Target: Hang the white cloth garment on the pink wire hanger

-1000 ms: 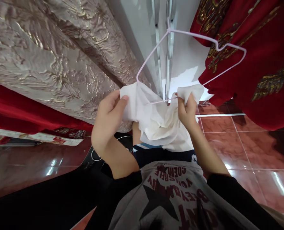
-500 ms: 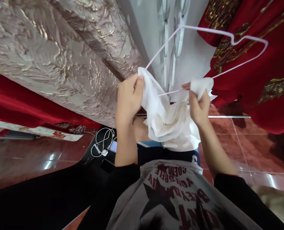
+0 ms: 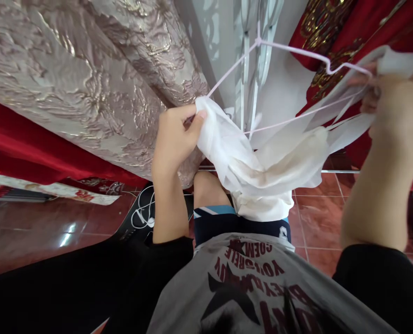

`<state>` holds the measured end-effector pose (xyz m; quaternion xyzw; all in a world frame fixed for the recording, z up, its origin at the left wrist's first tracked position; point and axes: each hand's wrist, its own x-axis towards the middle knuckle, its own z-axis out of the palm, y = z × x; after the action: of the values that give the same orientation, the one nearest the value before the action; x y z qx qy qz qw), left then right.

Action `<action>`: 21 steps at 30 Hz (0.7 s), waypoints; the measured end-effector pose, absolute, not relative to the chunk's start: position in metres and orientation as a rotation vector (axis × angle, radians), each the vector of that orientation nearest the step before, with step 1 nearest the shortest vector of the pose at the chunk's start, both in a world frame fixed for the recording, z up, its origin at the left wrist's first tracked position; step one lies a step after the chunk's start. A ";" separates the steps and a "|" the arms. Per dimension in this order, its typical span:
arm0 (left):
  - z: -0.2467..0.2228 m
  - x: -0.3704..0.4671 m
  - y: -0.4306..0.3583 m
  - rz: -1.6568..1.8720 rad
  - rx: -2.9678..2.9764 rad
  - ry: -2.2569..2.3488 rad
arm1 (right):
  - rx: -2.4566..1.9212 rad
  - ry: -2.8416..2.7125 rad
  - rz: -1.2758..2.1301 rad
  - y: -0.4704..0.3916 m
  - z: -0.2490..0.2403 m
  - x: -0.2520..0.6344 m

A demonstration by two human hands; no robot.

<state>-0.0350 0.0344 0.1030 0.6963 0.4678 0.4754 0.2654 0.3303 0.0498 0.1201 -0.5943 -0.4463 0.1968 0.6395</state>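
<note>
A sheer white garment (image 3: 279, 171) is stretched between my hands, its lower part resting on my lap. My left hand (image 3: 177, 130) pinches its left shoulder, where one arm of a pale pink hanger (image 3: 293, 49) runs into the cloth. At the upper right, my right hand (image 3: 390, 93) is closed on the garment's other shoulder, at the hanger's right end; motion blurs it somewhat. The hanger's lower bar crosses above the garment, and its left end is hidden inside the cloth.
Shiny embossed pink fabric (image 3: 88, 93) hangs close on the left. Red cloth with gold decoration (image 3: 321, 28) hangs on the right. A white metal frame (image 3: 248, 69) stands ahead. White earphones (image 3: 142, 215) lie on a black surface at my left, above a red tiled floor (image 3: 318, 208).
My right hand has moved right and up to the hanger's end, drawing the garment's shoulder wide. My left hand keeps its pinch and has shifted slightly left.
</note>
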 end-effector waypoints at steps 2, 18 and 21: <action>0.106 -0.034 0.033 1.279 1.848 1.294 | -1.362 -1.240 0.345 0.047 0.130 0.325; 0.093 -0.034 0.048 1.451 2.133 1.565 | -2.023 -1.757 0.027 -0.020 0.169 0.251; 0.089 -0.031 0.043 1.513 2.129 1.553 | -2.089 -1.675 0.058 -0.014 0.174 0.254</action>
<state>-0.0312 0.0433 0.0893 0.6997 0.5104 0.4972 0.0514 0.2545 -0.0136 0.1741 -0.7593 -0.6086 0.0211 0.2296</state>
